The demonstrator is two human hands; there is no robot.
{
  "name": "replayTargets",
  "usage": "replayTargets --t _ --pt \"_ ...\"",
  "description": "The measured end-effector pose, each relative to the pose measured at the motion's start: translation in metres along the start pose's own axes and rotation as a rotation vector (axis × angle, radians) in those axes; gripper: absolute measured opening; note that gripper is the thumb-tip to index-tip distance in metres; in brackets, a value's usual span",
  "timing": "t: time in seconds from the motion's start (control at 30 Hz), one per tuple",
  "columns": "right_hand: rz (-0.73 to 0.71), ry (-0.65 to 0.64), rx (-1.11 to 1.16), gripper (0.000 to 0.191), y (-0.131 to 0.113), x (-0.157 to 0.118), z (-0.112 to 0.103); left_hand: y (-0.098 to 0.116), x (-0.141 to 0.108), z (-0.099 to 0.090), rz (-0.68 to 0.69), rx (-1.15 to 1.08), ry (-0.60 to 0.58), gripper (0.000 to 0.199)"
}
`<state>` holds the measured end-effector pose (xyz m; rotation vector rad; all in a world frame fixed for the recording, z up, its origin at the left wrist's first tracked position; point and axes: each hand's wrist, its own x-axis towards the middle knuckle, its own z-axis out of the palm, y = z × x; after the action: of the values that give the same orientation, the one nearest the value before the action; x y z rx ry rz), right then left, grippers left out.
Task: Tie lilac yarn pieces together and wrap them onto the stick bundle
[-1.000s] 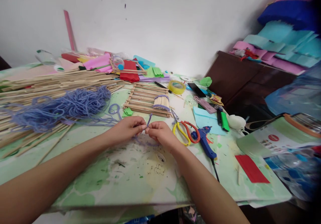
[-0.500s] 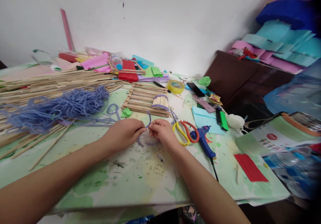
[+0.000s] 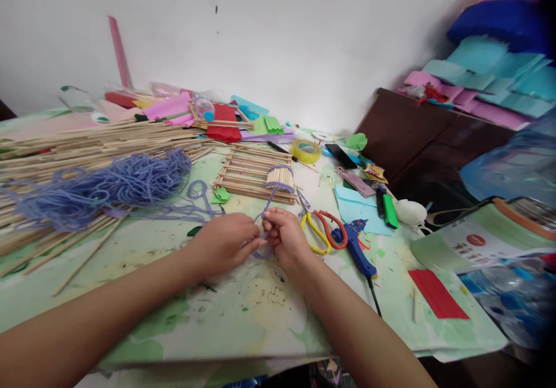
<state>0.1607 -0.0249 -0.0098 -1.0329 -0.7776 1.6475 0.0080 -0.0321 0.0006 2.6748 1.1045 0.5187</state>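
Purple yarn (image 3: 269,198) shows as a short length of thin, soft, bluish-violet strand between the two hands. Its upper part rises out of the right hand's fingertips and leans toward the small bundle of pale sticks (image 3: 280,176), which wears bands of the same colour; whether it touches the bundle I cannot tell. Lower down, the strand bends in a slack curve below the fingers, just above or on the patterned counter (image 3: 278,333).

The right hand (image 3: 285,238) has its fingers curled in, with thumb and forefinger pinched on the strand. The left hand (image 3: 226,240) sits just beside it, slightly blurred, its fingers loosely bent and their tips reaching to the yarn; whether they grip it I cannot tell.

Beyond the hands lies the stick frame (image 3: 243,171), with the bundle at its right end. A tangled skein (image 3: 130,179) of matching colour lies left of the frame, and scissors (image 3: 325,227) rest just right of the right hand.
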Motion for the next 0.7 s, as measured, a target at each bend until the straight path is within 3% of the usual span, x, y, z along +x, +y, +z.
replayTargets --t 0.07,0.13,0.27,0.37,0.5,0.7 --pt "0.020 -0.020 -0.039 0.015 0.000 -0.001 0.000 -0.003 0.003 -0.003 -0.154 -0.167 0.165 0.025" --pt "0.034 -0.040 -0.114 0.015 0.000 -0.002 0.001 -0.008 0.006 -0.002 -0.296 -0.432 0.236 0.026" --pt "0.022 -0.085 -0.269 0.014 0.001 -0.003 0.003 -0.017 0.010 0.009 -0.461 -1.011 0.110 0.031" --pt "-0.010 -0.090 -0.349 0.015 0.001 -0.004 0.005 -0.017 0.009 0.014 -0.528 -1.218 0.012 0.029" --pt "-0.029 -0.084 -0.423 0.013 -0.001 -0.003 0.006 -0.014 0.008 0.009 -0.610 -1.211 -0.029 0.026" --pt "-0.069 -0.135 -0.443 0.010 0.001 0.000 0.002 -0.027 0.009 0.003 -0.582 -0.996 -0.034 0.029"
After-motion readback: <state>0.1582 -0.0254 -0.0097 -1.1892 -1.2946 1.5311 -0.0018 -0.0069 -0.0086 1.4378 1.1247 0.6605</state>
